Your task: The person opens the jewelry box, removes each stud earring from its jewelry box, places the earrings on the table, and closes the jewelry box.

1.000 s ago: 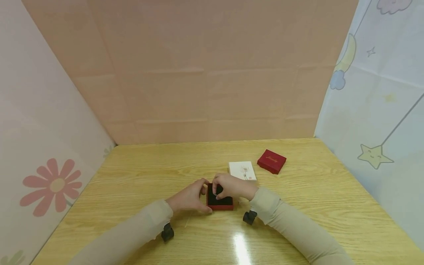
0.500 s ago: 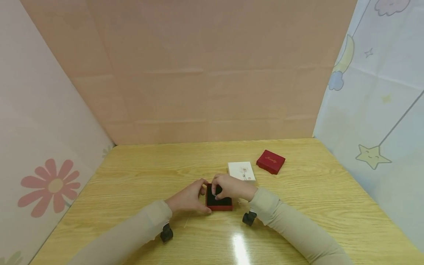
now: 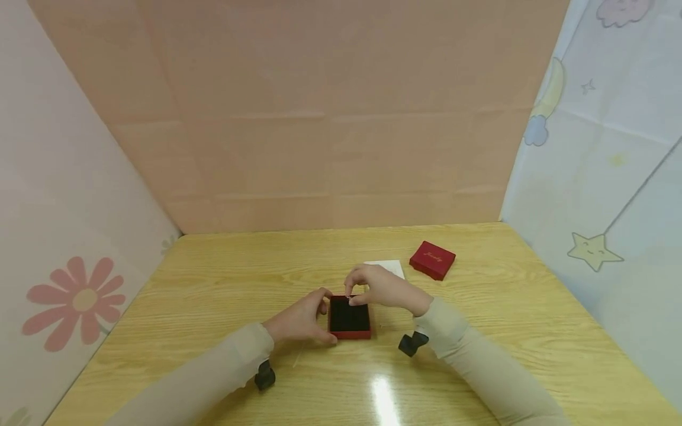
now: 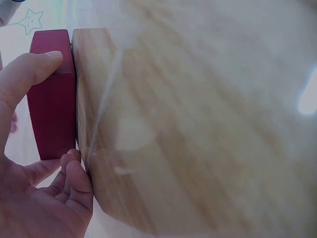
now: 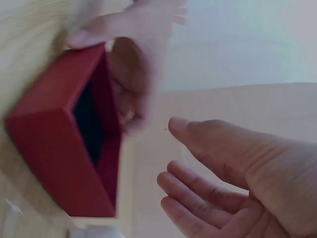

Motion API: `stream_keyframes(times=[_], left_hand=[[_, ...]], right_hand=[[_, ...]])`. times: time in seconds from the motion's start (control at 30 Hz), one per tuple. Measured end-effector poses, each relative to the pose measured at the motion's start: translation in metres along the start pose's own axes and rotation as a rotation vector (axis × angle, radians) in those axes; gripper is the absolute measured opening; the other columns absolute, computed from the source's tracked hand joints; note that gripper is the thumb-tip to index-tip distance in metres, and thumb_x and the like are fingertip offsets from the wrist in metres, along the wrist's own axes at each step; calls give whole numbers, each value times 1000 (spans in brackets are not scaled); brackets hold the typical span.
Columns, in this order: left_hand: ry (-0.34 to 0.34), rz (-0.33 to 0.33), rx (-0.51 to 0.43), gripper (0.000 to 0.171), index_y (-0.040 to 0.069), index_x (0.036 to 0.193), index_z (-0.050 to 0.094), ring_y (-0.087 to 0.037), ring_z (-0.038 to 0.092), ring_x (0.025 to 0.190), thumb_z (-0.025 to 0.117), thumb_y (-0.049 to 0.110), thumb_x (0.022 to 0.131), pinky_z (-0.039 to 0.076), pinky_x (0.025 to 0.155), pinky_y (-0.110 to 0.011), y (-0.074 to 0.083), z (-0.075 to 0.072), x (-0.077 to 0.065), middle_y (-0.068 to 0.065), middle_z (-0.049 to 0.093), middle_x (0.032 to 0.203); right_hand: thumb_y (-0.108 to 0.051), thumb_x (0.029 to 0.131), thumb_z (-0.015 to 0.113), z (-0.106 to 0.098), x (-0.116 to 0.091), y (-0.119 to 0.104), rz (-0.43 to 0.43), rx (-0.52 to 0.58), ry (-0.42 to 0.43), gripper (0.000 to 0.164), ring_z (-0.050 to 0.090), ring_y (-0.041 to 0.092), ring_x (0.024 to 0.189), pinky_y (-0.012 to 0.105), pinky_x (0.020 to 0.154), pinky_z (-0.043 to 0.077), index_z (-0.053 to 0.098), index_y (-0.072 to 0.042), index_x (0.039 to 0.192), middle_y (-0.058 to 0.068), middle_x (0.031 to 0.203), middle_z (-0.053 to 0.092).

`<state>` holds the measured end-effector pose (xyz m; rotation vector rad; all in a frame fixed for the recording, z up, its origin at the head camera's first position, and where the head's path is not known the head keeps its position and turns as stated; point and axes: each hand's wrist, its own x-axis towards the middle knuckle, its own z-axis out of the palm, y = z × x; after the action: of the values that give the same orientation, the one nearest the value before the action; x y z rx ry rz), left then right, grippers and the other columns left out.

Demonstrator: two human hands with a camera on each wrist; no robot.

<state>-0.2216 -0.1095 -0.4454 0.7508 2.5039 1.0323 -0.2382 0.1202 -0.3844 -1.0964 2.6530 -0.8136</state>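
Note:
An open red jewelry box (image 3: 350, 335) with a black pad inside lies on the wooden table. My left hand (image 3: 298, 319) grips it from the left side, the thumb on the near wall and the fingers at the far corner. The left wrist view shows the thumb flat on the red wall (image 4: 52, 114). Above the far edge of the box, my right hand (image 3: 383, 287) pinches a tiny shiny thing (image 3: 347, 297) between thumb and forefinger. Only a speck of it (image 5: 166, 129) shows by the thumb tip in the right wrist view; its kind is too small to tell.
A red lid (image 3: 433, 260) with gold lettering lies at the back right. A flat white box (image 3: 393, 267) is partly covered by the right hand. A thin pale strip (image 3: 298, 357) lies near the left wrist, and a tiny light thing (image 3: 381, 326) right of the box.
My right hand has lifted off the black pad and moved back and slightly right, the tiny shiny thing in its fingertips. The left hand still holds the jewelry box.

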Motion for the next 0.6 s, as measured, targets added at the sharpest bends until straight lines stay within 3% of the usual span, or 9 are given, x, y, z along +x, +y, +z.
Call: stream_keyframes(times=[0.1,0.23,0.37,0.5,0.6], left_hand=[[2,0,-1,86,5,133,42,-18,50,88,88,33,66,44,76,-33,-1,0,1,-3,55,100],[3,-2,-4,87,5,133,42,-18,50,88,89,33,66,43,75,-33,-1,0,2,-2,55,100],[4,1,2,87,5,134,42,-17,50,87,89,33,66,43,73,-32,-2,0,3,-2,55,99],[4,-1,13,87,5,134,42,-17,49,87,89,34,66,43,75,-32,-2,0,3,-2,55,99],[2,-3,17,86,6,133,42,-17,49,88,89,34,66,43,78,-33,-2,1,2,-2,54,100]], right_hand=[[-15,85,75,-10,-8,1,-3,7,38,6,60,21,107,42,95,49,69,-15,88,4,112,64],[-16,85,75,-19,-20,1,-7,41,51,8,61,23,103,42,95,49,68,-16,89,-1,104,64],[-19,85,74,-23,-32,4,20,79,20,9,64,19,94,35,88,52,67,-19,90,-8,94,63],[-18,86,74,-22,-43,8,55,100,-19,9,63,13,83,25,75,53,66,-19,91,-7,92,63],[-18,86,74,-18,-48,13,74,98,-37,9,59,10,77,23,73,51,67,-19,90,-8,91,62]])
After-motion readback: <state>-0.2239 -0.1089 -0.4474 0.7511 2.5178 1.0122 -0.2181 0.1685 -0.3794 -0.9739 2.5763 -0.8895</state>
